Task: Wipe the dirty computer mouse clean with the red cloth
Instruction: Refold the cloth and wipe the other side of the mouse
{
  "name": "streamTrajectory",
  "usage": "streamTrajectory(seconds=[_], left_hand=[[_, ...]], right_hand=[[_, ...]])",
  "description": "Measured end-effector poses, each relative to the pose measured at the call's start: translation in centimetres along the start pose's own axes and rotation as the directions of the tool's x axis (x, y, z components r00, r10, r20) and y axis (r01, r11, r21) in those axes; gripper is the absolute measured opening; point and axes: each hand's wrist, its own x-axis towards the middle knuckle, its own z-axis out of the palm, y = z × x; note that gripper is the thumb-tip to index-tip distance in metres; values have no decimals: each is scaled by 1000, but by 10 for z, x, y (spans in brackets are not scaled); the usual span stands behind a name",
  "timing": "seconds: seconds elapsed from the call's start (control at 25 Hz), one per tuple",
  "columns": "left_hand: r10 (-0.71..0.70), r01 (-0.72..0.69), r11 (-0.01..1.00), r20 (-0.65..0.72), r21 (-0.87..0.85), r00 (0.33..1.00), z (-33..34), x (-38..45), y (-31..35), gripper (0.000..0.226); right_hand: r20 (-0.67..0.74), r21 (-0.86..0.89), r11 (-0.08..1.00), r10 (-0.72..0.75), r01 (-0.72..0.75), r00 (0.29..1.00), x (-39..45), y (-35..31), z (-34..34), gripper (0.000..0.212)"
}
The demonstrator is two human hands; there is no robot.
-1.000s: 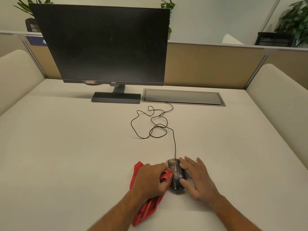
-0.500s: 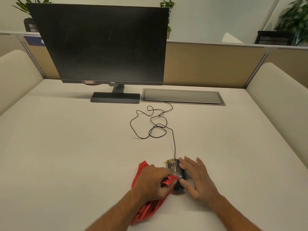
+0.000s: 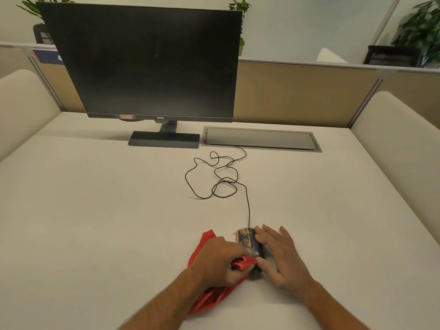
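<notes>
A black wired computer mouse (image 3: 247,241) lies on the white desk near me, its front half coated in brown grit. My left hand (image 3: 219,260) grips a bunched red cloth (image 3: 209,298) and presses a fold of it against the rear left of the mouse. My right hand (image 3: 281,258) rests against the right side of the mouse with straight fingers, thumb at its rear end. Most of the cloth trails under my left forearm.
The mouse cable (image 3: 221,179) loops across the desk (image 3: 95,210) to a grey cable hatch (image 3: 259,139). A dark monitor (image 3: 147,65) stands at the back left. Brown crumbs (image 3: 256,281) lie by the mouse. Padded dividers flank both sides.
My left hand with the cloth has slid from the middle of the mouse toward its rear end. More of the gritty front now shows. The right hand has stayed put.
</notes>
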Motion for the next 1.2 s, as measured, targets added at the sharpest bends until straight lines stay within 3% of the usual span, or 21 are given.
streamTrajectory(seconds=[0.16, 0.36, 0.52, 0.72, 0.88, 1.04, 1.2], left_hand=[[-246, 247, 969, 32, -19, 969, -4, 11, 3, 30], [-375, 373, 926, -28, -65, 927, -8, 12, -1, 27], [-376, 376, 926, 29, -34, 926, -10, 14, -2, 26], [-485, 481, 874, -61, -74, 872, -7, 17, -7, 29], [-488, 488, 870, -7, 73, 873, -9, 22, -9, 32], [-488, 489, 871, 41, -36, 872, -11, 27, -13, 32], [-516, 513, 856, 51, 64, 855, -11, 31, -16, 29]], right_hand=[[15, -2, 1000, 8, -8, 1000, 1, 0, -1, 58], [4, 10, 1000, 8, -8, 1000, 0, -1, -1, 58], [5, 4, 1000, 10, -10, 1000, 1, -2, -1, 58], [-1, 4, 1000, 6, -6, 1000, 1, -2, -2, 58], [0, -1, 1000, 7, -7, 1000, 1, -3, -2, 57], [0, 0, 1000, 7, -7, 1000, 0, -1, -1, 56], [-4, -4, 1000, 3, -3, 1000, 0, 0, 0, 56]])
